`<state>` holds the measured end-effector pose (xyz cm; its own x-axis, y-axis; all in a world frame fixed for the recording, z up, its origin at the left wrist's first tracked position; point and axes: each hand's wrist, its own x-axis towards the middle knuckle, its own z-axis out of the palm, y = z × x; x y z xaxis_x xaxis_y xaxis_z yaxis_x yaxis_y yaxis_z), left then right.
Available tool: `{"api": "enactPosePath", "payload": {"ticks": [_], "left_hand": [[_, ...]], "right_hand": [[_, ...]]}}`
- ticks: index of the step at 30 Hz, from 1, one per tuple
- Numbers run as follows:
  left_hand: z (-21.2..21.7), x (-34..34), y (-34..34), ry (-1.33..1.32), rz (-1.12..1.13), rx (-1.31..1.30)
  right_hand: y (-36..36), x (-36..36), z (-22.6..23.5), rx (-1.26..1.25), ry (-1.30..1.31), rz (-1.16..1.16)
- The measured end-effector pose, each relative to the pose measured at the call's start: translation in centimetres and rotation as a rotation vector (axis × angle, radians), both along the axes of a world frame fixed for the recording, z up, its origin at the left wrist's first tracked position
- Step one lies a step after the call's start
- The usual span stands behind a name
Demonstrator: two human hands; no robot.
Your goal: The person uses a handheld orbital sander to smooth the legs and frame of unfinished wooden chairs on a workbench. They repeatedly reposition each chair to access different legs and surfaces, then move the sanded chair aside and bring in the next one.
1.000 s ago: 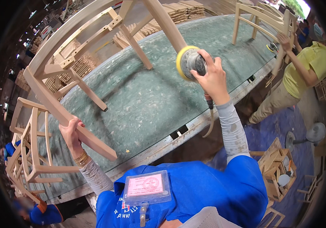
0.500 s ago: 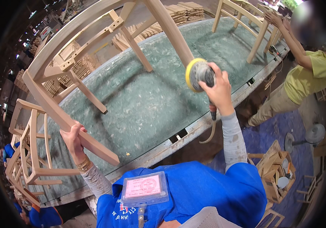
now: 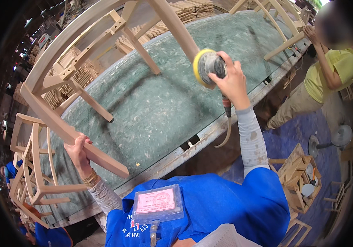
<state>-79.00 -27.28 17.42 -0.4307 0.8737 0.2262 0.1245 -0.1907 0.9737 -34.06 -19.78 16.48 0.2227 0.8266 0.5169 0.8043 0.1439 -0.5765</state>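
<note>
A pale wooden chair frame [image 3: 57,119] stands tilted on the green-topped workbench [image 3: 156,111], its legs toward the far side. My left hand [image 3: 79,153] is wrapped round its near-left leg. In my right hand [image 3: 233,84] is a round sander [image 3: 210,68] with a yellow pad rim and a dusty dark body. The sander's pad meets the lower end of the frame's right leg [image 3: 180,35]; the exact contact face is hidden. A hose [image 3: 228,129] hangs from the sander's handle over the bench edge.
At the right, a co-worker in a yellow shirt [image 3: 333,74] handles another chair frame [image 3: 283,45]. More chair frames [image 3: 40,164] stand at the left. Stacked wood pieces [image 3: 188,12] lie beyond the bench. A fan [image 3: 341,136] and a wooden box [image 3: 304,181] stand at lower right.
My right hand and the sander have moved slightly up and left along the leg. The left hand keeps its grip. At the right, the co-worker's chair frame has tipped over.
</note>
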Motion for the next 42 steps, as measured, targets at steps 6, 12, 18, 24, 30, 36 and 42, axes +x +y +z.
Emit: {"api": "enactPosePath", "payload": {"ticks": [6, 12, 18, 24, 30, 36, 42], "left_hand": [[0.1, 0.2, -0.3, 0.006, 0.007, 0.001], [0.2, 0.2, 0.0, 0.022, 0.003, 0.0], [-0.1, -0.3, 0.0, -0.003, 0.023, -0.014], [0.0, -0.7, 0.5, -0.003, 0.011, -0.008], [0.6, -0.1, 0.5, 0.002, -0.004, -0.001], [0.7, 0.4, 0.2, 0.034, 0.007, -0.011], [0.7, 0.6, 0.0, 0.017, -0.012, 0.009]], "right_hand": [[-1.9, 0.4, -1.7, -0.029, -0.002, 0.017], [1.5, -0.1, 1.0, 0.058, -0.028, 0.003], [-5.1, 2.0, -4.0, -0.102, 0.003, 0.009], [-11.3, 3.6, -7.3, -0.142, 0.066, -0.115], [-7.8, 1.8, -7.4, 0.041, 0.094, -0.085], [-7.0, 1.8, -8.4, 0.058, 0.077, -0.104], [-6.7, 1.5, -8.0, 0.071, 0.018, -0.09]]}}
